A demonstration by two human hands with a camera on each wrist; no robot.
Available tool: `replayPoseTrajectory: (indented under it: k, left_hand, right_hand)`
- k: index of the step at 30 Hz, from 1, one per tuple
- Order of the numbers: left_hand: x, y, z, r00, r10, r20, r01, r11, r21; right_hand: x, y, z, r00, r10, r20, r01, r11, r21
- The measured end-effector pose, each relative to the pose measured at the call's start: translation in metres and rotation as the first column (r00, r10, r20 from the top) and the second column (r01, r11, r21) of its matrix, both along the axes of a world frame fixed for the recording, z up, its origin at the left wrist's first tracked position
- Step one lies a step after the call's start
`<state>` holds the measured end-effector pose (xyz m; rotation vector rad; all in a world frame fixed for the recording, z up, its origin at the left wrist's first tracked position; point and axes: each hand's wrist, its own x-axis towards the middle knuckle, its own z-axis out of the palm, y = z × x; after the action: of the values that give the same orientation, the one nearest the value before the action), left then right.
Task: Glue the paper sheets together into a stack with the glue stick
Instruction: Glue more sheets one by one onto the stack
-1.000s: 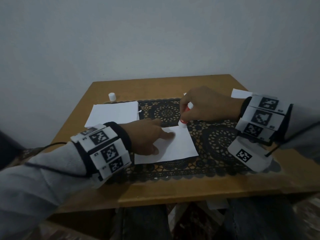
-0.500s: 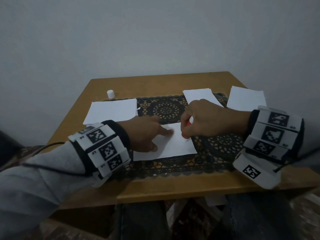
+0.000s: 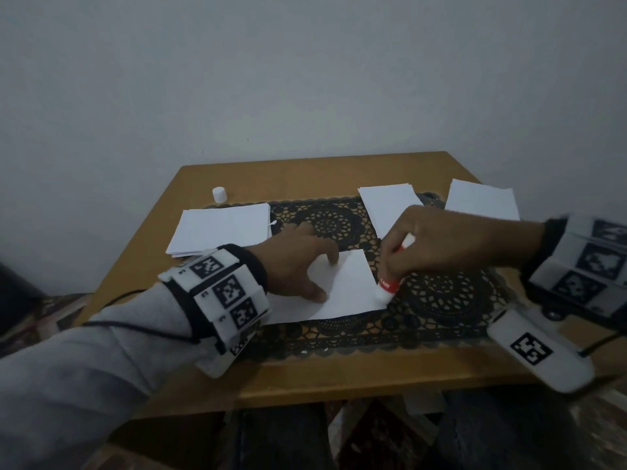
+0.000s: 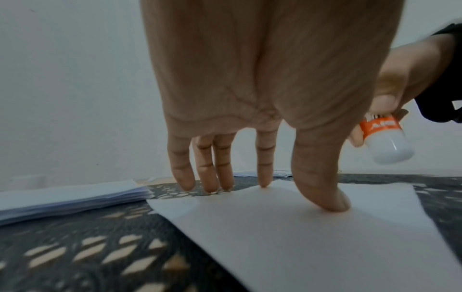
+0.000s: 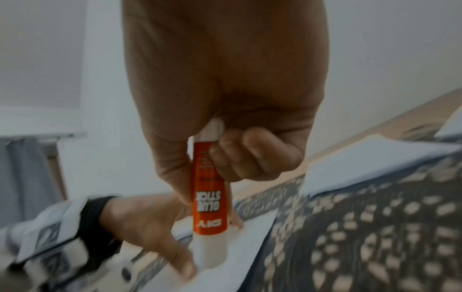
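A white paper sheet [image 3: 342, 291] lies on the black lace mat [image 3: 441, 293] in the middle of the table. My left hand [image 3: 302, 266] rests on it with straight fingers, thumb and forefinger pressing the sheet [image 4: 312, 237]. My right hand [image 3: 437, 244] grips an orange and white glue stick [image 3: 386, 288] upright, its tip on the sheet's near right corner. In the right wrist view the glue stick [image 5: 210, 207] points down onto the paper beside my left hand [image 5: 150, 223]. The left wrist view shows the glue stick [image 4: 385, 138] at the right edge.
A stack of white sheets [image 3: 224, 228] lies at the left of the mat. Two more sheets [image 3: 390, 205] [image 3: 481, 203] lie at the back right. A small white cap [image 3: 219, 194] stands on the wooden table [image 3: 339, 374] at the back left. A grey wall rises behind.
My right hand has drawn the glue stick from the sheet's far right corner down along its right edge to the near right corner. My left hand stays pressing the sheet.
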<state>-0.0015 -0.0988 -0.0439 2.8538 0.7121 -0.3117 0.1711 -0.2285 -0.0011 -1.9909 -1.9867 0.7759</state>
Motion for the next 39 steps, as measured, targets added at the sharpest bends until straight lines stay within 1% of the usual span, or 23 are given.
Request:
replayPoseTrajectory:
  k: [4, 7, 11, 14, 16, 18, 20, 23, 24, 26, 28, 31, 34, 37, 39]
  left_hand:
    - [0.003, 0.008, 0.004, 0.997, 0.065, -0.037, -0.066, 0.997, -0.027]
    - [0.006, 0.011, 0.006, 0.994, 0.083, -0.069, -0.087, 0.995, -0.056]
    - [0.007, 0.013, 0.006, 0.992, 0.107, -0.074, -0.114, 0.989, -0.092]
    - [0.008, 0.013, 0.009, 0.998, 0.058, -0.01, -0.059, 0.991, -0.124]
    - [0.009, 0.012, 0.014, 0.998, 0.052, 0.041, -0.045, 0.986, -0.162]
    - [0.008, 0.013, 0.018, 0.988, 0.09, 0.124, -0.056, 0.965, -0.257]
    - [0.005, 0.011, 0.025, 0.971, 0.102, 0.217, -0.027, 0.946, -0.324]
    - [0.002, 0.01, 0.033, 0.952, 0.075, 0.295, 0.025, 0.947, -0.321]
    - [0.001, 0.009, 0.035, 0.95, 0.099, 0.295, 0.004, 0.944, -0.33]
    - [-0.002, 0.005, 0.032, 0.939, 0.203, 0.278, -0.104, 0.937, -0.333]
    - [-0.007, 0.0, 0.023, 0.923, 0.265, 0.279, -0.17, 0.932, -0.321]
    - [-0.016, -0.005, 0.014, 0.933, 0.277, 0.229, -0.205, 0.934, -0.291]
    - [-0.021, -0.005, 0.011, 0.953, 0.26, 0.153, -0.202, 0.926, -0.32]
    - [-0.022, -0.004, 0.012, 0.96, 0.263, 0.093, -0.212, 0.905, -0.369]
    - [-0.023, -0.004, 0.01, 0.96, 0.271, 0.066, -0.227, 0.899, -0.374]
  right_hand:
    - [0.02, -0.006, 0.012, 0.993, -0.086, -0.077, 0.088, 0.996, 0.014]
    - [0.027, -0.01, 0.007, 0.995, -0.074, -0.069, 0.077, 0.997, 0.028]
    - [0.032, -0.013, 0.0, 0.988, -0.084, -0.129, 0.089, 0.995, 0.035]
    - [0.033, -0.012, -0.003, 0.988, -0.081, -0.13, 0.088, 0.995, 0.047]
    - [0.034, -0.011, -0.001, 0.988, -0.089, -0.126, 0.097, 0.993, 0.06]
    - [0.033, -0.009, 0.001, 0.987, -0.094, -0.13, 0.105, 0.991, 0.08]
    - [0.032, -0.006, 0.002, 0.987, -0.099, -0.125, 0.114, 0.987, 0.115]
    - [0.031, -0.001, 0.001, 0.992, -0.112, -0.065, 0.122, 0.976, 0.181]
    - [0.03, 0.001, 0.001, 0.992, -0.117, -0.043, 0.123, 0.97, 0.211]
    - [0.028, 0.005, 0.001, 0.989, -0.144, -0.019, 0.143, 0.949, 0.28]
    - [0.024, 0.008, 0.002, 0.985, -0.166, -0.045, 0.172, 0.923, 0.344]
    - [0.019, 0.014, 0.004, 0.979, -0.185, -0.085, 0.203, 0.892, 0.403]
    - [0.014, 0.023, -0.002, 0.978, -0.185, -0.093, 0.207, 0.893, 0.4]
    - [0.008, 0.029, -0.013, 0.982, -0.189, -0.017, 0.182, 0.913, 0.365]
    - [0.006, 0.031, -0.017, 0.975, -0.221, 0.034, 0.196, 0.917, 0.347]
